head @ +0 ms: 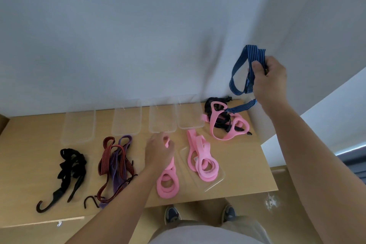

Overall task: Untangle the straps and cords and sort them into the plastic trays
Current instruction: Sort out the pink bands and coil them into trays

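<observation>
Blue strap [235,70] looped; pink strap [167,194] coiled

Nothing readable shows anywhere in the frame: no text, brand, number or sign. The one candidate is a small pale tag [195,158] on the pink straps [192,142] lying right of centre in the lower half of the frame. Any print on it is too small and blurred to make out.
</observation>
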Tool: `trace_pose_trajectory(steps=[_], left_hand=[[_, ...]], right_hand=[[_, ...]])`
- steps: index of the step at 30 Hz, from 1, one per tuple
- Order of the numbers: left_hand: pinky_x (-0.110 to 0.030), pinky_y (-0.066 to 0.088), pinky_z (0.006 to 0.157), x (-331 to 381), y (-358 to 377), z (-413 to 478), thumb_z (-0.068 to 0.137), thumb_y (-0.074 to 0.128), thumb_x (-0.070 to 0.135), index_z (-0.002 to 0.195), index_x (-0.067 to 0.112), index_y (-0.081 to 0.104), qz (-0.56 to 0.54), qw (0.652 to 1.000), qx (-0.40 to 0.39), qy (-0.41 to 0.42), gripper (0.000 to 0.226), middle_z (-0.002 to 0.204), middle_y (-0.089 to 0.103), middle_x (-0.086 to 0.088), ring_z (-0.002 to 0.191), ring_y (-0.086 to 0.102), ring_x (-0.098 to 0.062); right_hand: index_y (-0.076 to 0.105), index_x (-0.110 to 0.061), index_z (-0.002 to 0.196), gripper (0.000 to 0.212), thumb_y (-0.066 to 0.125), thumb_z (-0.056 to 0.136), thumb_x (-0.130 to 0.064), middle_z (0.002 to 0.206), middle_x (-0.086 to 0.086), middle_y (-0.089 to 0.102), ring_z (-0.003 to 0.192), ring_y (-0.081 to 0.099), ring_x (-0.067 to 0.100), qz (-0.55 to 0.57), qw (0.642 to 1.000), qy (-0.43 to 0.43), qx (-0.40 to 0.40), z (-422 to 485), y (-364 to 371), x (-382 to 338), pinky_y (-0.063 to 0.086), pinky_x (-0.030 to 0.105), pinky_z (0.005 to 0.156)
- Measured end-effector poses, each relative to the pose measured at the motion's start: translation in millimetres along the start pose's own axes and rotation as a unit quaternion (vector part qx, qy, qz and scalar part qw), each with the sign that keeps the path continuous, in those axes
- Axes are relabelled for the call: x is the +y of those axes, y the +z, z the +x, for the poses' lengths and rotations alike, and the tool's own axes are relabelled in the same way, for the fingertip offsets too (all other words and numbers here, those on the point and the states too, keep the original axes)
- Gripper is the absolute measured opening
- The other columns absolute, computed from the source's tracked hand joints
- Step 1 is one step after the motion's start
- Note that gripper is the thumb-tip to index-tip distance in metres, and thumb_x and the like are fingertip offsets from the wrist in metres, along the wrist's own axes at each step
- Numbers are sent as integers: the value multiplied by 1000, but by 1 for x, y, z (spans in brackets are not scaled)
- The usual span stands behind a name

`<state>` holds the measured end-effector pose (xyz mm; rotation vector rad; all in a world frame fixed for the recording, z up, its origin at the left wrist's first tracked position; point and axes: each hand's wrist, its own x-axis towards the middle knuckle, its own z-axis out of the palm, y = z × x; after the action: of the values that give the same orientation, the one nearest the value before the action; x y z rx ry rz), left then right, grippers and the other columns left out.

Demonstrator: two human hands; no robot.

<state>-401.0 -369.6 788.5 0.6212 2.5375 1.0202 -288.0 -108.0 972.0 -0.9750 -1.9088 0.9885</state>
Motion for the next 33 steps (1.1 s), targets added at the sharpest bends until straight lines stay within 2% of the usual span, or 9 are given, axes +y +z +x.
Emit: trace_pose_trajectory(steps=[2,5,7,9,15,19,22,28,33], left_hand=[[-13,45,74,26,3,-3,97,61,19,101,18,69,-49,997,-52,11,9,96,67,8,87,62,-7],[-27,53,80,65,17,-9,99,60,19,101,15,74,-108,985,-128,29,15,93,75,5,82,67,-11],[-32,56,72,88,28,-13,100,59,17,96,13,75,-189,969,-159,-7,16,88,77,0,76,71,-18],[-26,53,63,107,36,-17,101,60,16,99,10,74,-252,949,-181,-55,16,88,78,-3,73,70,-19],[-34,58,74,147,57,-8,104,57,20,119,9,65,-341,907,-211,-128,20,103,78,-5,89,76,-24],[-48,62,85,172,84,-5,106,53,25,130,12,55,-434,833,-260,-221,27,116,74,-16,103,73,-36],[-46,63,78,187,102,-6,107,52,30,125,10,58,-480,770,-302,-291,27,113,74,-24,97,74,-38],[-37,63,66,202,132,-12,101,60,44,120,6,60,-357,792,-397,-295,43,94,75,-21,75,75,-32],[-41,64,68,205,148,-12,103,60,32,130,-3,60,-434,756,-365,-327,44,111,73,-28,87,75,-37]], right_hand=[[61,0,102,20,49,103,-16,79,4,64,62,55,4,13,1000,-4,-13,0,-1,-6,50,31,60],[63,-3,105,18,49,104,-15,73,-8,59,52,49,-7,28,999,-14,-36,1,-4,-9,40,13,52],[64,-6,105,18,49,104,-15,74,-7,59,54,48,-5,40,998,-15,-50,3,-9,-11,41,16,56],[65,-9,105,16,50,103,-16,77,-6,60,61,51,1,48,996,-24,-64,5,-16,-14,44,23,62],[62,2,103,20,51,102,-14,82,9,63,71,56,16,102,989,-44,-94,14,-39,-21,49,36,67],[62,3,104,20,51,102,-14,90,29,64,72,54,21,108,986,-53,-116,17,-51,-20,50,46,65],[64,0,102,17,51,103,-12,88,24,65,72,56,20,117,982,-49,-138,16,-58,-18,51,43,64],[66,-11,102,16,50,104,-10,78,2,65,66,58,15,182,965,-9,-190,14,-72,-8,54,31,61],[67,-9,100,18,50,105,-11,77,7,63,60,57,19,269,935,75,-219,14,-82,2,54,32,53]])
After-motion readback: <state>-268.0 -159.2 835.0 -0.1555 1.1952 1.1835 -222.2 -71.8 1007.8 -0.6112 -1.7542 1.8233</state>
